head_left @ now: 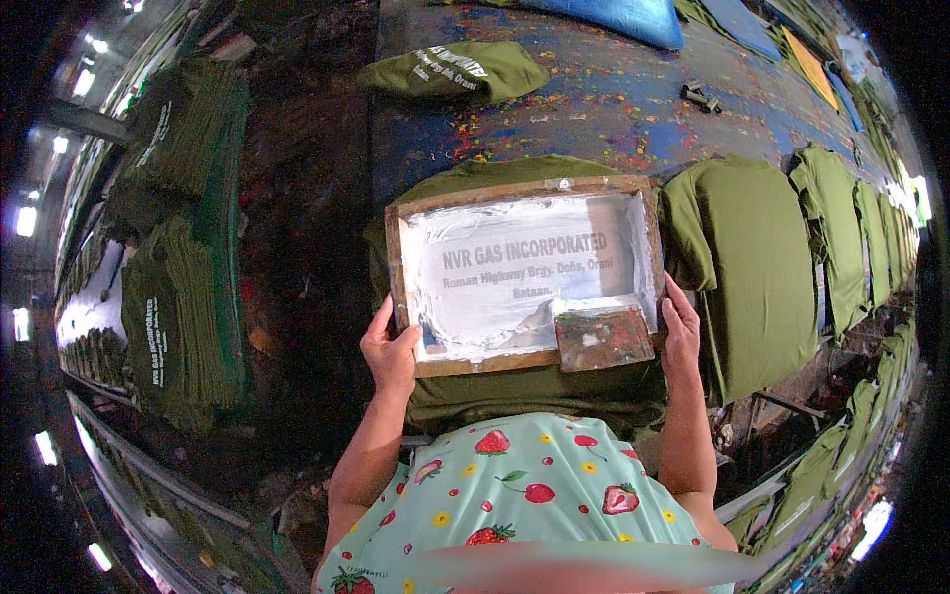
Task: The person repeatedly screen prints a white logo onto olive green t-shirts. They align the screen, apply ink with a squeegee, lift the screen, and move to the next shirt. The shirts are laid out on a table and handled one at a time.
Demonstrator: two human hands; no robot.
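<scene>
Between my two hands is a wooden-framed printing screen (524,190), its mesh smeared with white ink around dark lettering. My left hand (388,348) grips the frame's lower left side, thumb on the near corner. On the opposite side my right hand (681,329) is closed round the lower right edge. A paint-stained squeegee (604,340) rests in the screen's near right corner, over a ridge of white ink. Beneath the screen lies an olive green shirt (534,398), mostly covered; whether the frame touches it I cannot tell.
More olive shirts (752,267) lie in a row to the right. A printed shirt (460,74) sits bunched farther back on the paint-spattered table (574,129). Stacks of printed shirts (183,307) stand at the left. A small dark metal piece (701,96) lies at the back right.
</scene>
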